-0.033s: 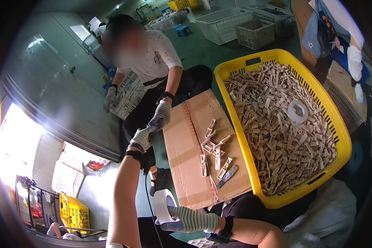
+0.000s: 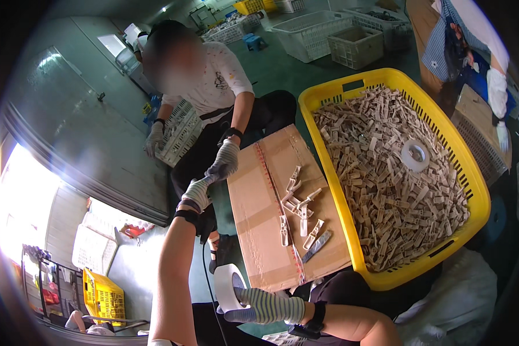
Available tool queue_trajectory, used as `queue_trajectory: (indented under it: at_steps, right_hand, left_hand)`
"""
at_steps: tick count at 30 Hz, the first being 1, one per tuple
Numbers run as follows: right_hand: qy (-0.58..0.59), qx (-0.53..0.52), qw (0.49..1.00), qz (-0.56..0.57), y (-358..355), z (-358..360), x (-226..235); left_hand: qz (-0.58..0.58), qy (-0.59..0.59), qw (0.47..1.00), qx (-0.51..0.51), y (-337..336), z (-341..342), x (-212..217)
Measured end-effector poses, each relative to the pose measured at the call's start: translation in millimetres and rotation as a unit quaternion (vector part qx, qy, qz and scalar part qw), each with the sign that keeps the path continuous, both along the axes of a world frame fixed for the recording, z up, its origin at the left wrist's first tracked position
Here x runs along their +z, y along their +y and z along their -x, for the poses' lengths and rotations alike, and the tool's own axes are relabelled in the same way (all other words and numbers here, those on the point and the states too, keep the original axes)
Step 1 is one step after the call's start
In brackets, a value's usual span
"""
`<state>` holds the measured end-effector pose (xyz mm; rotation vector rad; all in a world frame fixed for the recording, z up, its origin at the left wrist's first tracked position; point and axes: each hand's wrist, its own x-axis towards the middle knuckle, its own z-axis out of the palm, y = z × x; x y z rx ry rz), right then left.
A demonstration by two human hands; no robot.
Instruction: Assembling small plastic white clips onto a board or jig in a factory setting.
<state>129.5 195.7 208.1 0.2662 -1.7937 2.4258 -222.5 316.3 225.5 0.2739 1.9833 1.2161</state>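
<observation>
My left hand (image 2: pixel 197 193), in a striped glove, reaches forward and meets the grey-gloved hand (image 2: pixel 224 161) of a person seated opposite; whether anything sits between the two hands is hidden. My right hand (image 2: pixel 262 305), also in a striped glove, grips a roll of white tape (image 2: pixel 228 285) near my lap. Between us lies a flat cardboard sheet (image 2: pixel 265 202) with several beige plastic clip pieces (image 2: pixel 300 210) scattered on it. To its right stands a yellow basket (image 2: pixel 334 190) heaped with the same beige pieces, with a second tape roll (image 2: pixel 415 154) on top.
The seated person's other hand rests on a white slatted crate (image 2: pixel 176 135). White and grey crates (image 2: pixel 328 34) stand at the back on the green floor. A yellow crate (image 2: pixel 104 297) is at lower left. Another person (image 2: pixel 473 52) works at upper right.
</observation>
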Motion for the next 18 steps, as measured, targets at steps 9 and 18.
queue_trajectory:
  at_steps: [9, 18]
  right_hand:
    - [-0.032, -0.132, 0.978, 0.157, -11, 21, -3]
    - [-0.241, -0.084, 0.934, 0.251, -117, -12, -103]
  left_hand:
    - [0.134, 0.437, 0.889, -0.018, -26, -24, 21]
    - [0.059, 0.13, 0.965, -0.222, -238, -99, -49]
